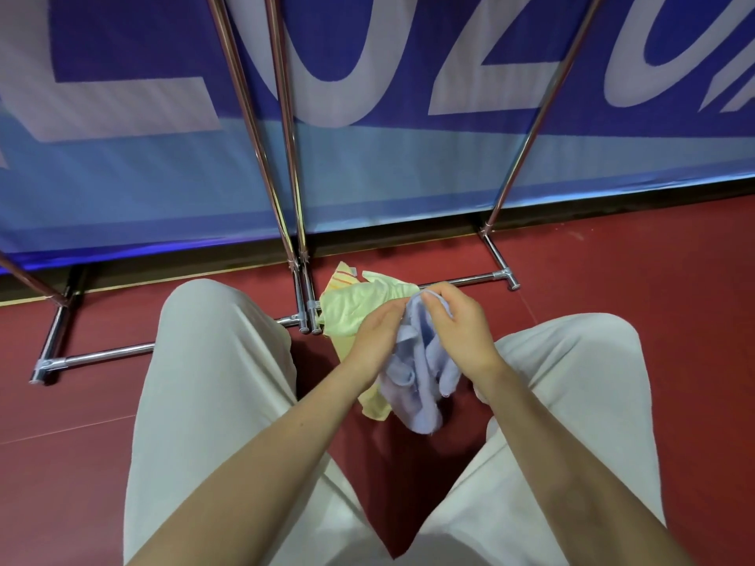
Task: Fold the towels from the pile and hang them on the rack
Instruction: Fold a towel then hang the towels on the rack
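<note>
Blue towel (pixel 416 373) — between both gripping hands

A blue banner (pixel 367 165) with large pale letters stretches across the back, darker blue in its upper part and lighter blue below, its lower edge hanging just above the ground. Beneath it lies a dark red floor (pixel 674 279), crossed by a few thin pale lines and edged with a dark strip where it meets the banner. In the foreground the person's bent legs, in light grey trousers (pixel 212 402), spread to either side over the floor.
</note>
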Motion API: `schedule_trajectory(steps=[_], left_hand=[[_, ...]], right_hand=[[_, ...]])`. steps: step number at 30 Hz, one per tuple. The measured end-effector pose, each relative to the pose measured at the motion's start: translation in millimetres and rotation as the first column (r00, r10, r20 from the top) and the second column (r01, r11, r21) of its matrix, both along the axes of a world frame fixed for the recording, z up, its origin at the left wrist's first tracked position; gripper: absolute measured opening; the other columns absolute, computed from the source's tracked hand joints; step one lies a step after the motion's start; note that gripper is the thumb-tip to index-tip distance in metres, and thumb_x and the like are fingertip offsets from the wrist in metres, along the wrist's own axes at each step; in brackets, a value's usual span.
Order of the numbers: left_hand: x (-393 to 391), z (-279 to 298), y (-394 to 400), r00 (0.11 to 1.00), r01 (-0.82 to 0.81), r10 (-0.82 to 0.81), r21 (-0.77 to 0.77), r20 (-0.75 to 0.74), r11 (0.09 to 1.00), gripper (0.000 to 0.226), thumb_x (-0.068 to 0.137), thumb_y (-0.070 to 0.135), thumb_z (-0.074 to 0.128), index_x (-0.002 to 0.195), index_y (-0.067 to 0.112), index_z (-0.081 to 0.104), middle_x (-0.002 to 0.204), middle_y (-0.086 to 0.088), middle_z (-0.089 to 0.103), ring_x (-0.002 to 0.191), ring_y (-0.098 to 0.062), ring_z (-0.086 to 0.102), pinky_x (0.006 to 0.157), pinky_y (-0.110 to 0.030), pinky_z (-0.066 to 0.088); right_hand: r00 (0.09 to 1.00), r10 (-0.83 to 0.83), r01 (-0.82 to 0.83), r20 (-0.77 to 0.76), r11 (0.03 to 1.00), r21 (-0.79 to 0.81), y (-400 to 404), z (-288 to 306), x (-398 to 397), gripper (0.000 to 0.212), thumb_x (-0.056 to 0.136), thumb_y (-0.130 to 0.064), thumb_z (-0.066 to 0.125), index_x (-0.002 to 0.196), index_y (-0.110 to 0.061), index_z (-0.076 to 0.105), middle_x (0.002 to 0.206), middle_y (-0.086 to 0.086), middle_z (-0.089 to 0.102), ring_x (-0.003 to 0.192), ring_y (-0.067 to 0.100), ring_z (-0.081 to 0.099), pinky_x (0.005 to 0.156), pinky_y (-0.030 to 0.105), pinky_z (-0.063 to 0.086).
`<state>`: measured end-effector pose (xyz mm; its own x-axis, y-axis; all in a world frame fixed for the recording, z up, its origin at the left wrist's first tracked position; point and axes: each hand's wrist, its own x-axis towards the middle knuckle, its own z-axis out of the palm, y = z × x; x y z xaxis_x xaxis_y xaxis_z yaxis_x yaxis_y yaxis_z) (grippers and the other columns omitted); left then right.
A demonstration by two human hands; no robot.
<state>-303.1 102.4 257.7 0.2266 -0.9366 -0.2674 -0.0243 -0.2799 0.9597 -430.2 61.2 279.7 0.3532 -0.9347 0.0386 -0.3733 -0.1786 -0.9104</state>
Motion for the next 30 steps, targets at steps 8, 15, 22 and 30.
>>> schedule_trajectory(steps=[8, 15, 22, 30], left_hand=[[2, -3, 3, 0.998, -0.031, 0.036, -0.098, 0.052, 0.995, 0.029, 0.098, 0.021, 0.053, 0.069, 0.021, 0.058, 0.063, 0.015, 0.056, 0.064, -0.004, 0.052, 0.069, -0.027, 0.046], [36, 5, -2, 0.962, -0.256, 0.267, -0.153, 0.055, 0.954, 0.024, 0.095, 0.020, 0.055, 0.076, 0.006, 0.061, 0.071, 0.003, 0.055, 0.072, -0.011, 0.050, 0.071, -0.034, 0.043], [80, 16, 1, 0.844, -0.536, 0.534, -0.066, -0.047, 0.842, 0.026, 0.088, 0.032, 0.057, 0.064, 0.020, 0.057, 0.068, -0.002, 0.052, 0.069, -0.018, 0.046, 0.068, -0.033, 0.040], [99, 20, 5, 0.769, -0.638, 0.631, -0.089, -0.101, 0.765, 0.021, 0.093, 0.022, 0.054, 0.073, 0.024, 0.058, 0.071, 0.003, 0.051, 0.070, -0.016, 0.045, 0.069, -0.030, 0.039]], right_hand=[[0.995, -0.085, 0.083, 0.043, 0.995, 0.056, -10, -4, -7, 0.014, 0.095, -0.020, 0.056, 0.086, -0.015, 0.066, 0.081, -0.003, 0.066, 0.076, 0.003, 0.057, 0.069, 0.011, 0.043], [0.966, 0.150, -0.147, -0.210, 0.989, 0.029, -6, -19, -6, 0.026, 0.096, -0.027, 0.054, 0.073, -0.015, 0.054, 0.063, -0.007, 0.046, 0.061, 0.007, 0.039, 0.059, 0.021, 0.034], [0.956, 0.175, -0.145, -0.235, 0.980, 0.139, -10, -24, -5, 0.036, 0.097, -0.023, 0.051, 0.064, -0.017, 0.038, 0.061, -0.005, 0.031, 0.057, 0.007, 0.028, 0.054, 0.022, 0.025], [0.990, 0.085, -0.060, -0.113, 0.977, 0.205, -7, -18, 2, 0.020, 0.098, -0.016, 0.049, 0.079, -0.018, 0.055, 0.072, -0.005, 0.050, 0.064, 0.005, 0.043, 0.059, 0.015, 0.035]])
